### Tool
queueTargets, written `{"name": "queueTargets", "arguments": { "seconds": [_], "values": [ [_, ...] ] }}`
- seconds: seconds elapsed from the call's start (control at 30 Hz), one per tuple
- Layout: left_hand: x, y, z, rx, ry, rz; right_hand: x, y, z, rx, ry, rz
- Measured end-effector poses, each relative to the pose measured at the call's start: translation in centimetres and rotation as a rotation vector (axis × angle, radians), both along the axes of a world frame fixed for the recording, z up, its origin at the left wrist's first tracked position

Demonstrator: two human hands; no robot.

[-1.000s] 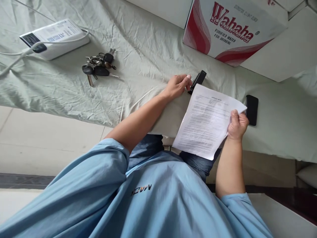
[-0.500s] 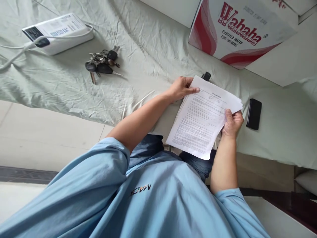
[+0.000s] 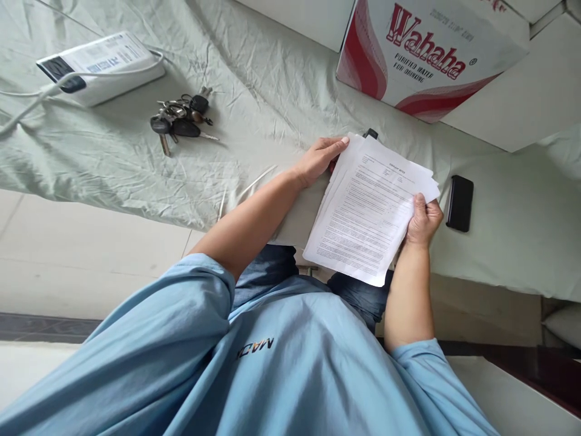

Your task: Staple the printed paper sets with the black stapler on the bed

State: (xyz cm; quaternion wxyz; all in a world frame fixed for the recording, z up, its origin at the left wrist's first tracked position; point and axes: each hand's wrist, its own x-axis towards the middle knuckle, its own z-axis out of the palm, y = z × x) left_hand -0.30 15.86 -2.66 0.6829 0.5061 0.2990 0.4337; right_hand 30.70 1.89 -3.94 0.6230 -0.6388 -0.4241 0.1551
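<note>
A stack of printed paper sheets [image 3: 358, 218] is held between my two hands over the near edge of the cloth-covered table. My left hand [image 3: 320, 158] grips the stack's upper left corner, thumb on top and the other fingers hidden beneath. On the right side, my right hand [image 3: 423, 219] pinches the sheets with its thumb on the printed face. The sheets are slightly fanned, with several edges showing at the left and at the upper right corner. A small black object [image 3: 371, 132] pokes out behind the top of the stack; its kind is hidden.
A black smartphone [image 3: 460, 203] lies right of the papers. At the left are a bunch of keys [image 3: 184, 118] and a white power strip-like box [image 3: 102, 68] with a white cable. A Wahaha water carton [image 3: 426, 60] stands at the back on the wrinkled green tablecloth [image 3: 254, 115].
My left thumb has moved off the top sheet's printed area to the corner of the sheets behind it. The sheets are more fanned at the upper left. The view has shifted slightly.
</note>
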Motion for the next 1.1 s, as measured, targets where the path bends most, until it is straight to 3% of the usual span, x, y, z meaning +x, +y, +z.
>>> {"name": "queueTargets", "arguments": {
  "seconds": [0.43, 0.57, 0.9, 1.1],
  "values": [
    [-0.31, 0.28, -0.26, 0.092, 0.139, -0.039, 0.92, 0.30, -0.11, 0.084, 0.040, 0.021],
    [-0.61, 0.08, -0.11, 0.106, 0.179, -0.109, 0.51, 0.20, 0.20, 0.060, 0.042, 0.039],
    [-0.36, 0.43, -0.80, 0.079, 0.118, -0.118, 0.72, 0.63, -0.53, 0.102, 0.088, -0.022],
    [-0.77, -0.10, 0.16, 0.061, 0.159, -0.138, 0.53, 0.31, -0.10, 0.056, 0.064, 0.015]
  ]
}}
